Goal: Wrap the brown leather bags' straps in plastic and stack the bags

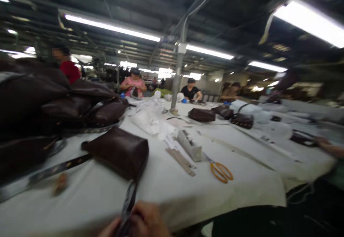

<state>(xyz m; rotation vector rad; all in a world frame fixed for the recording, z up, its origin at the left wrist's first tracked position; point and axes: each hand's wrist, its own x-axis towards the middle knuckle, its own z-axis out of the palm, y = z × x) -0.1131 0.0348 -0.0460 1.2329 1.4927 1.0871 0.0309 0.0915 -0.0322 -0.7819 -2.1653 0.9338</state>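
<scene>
Surface (188, 190), one, white-covered, broad; I see it through the head camera, running from the near edge well back.

Post (177, 79), one, grey, upright, beyond the middle of the surface.

Pile of bags (67, 104), dark brown, heaped along the left side.

Seated people, several, beyond the far side; a red top (70, 72), a pink top (134, 84) and a black top (190, 93) show.

Wrapping (150, 118), white, crumpled, between the pile and the post.

Bag (120, 151), one, dark brown, lying on the surface right of the pile and ahead of my hands; its near corner meets the strap.

Further bags (201, 115), dark brown, beyond the post's foot and to the right.

Studded strap (61, 165), dark, flat, left of the bag.

Strap (130, 197), dark, running from the bag to my hands.

Right hand (150, 219), fingers curled and clamped on the strap.

Left hand (110, 228), beside the strap, cut off by the lower edge; I cannot tell its grip.

Holder (189, 145), grey, box-like.

Scissors (221, 172), orange handles, just beside the holder.

Strips (180, 161), tan, near the holder.

Small brown item (60, 184), blurred, near the studded strap.
</scene>
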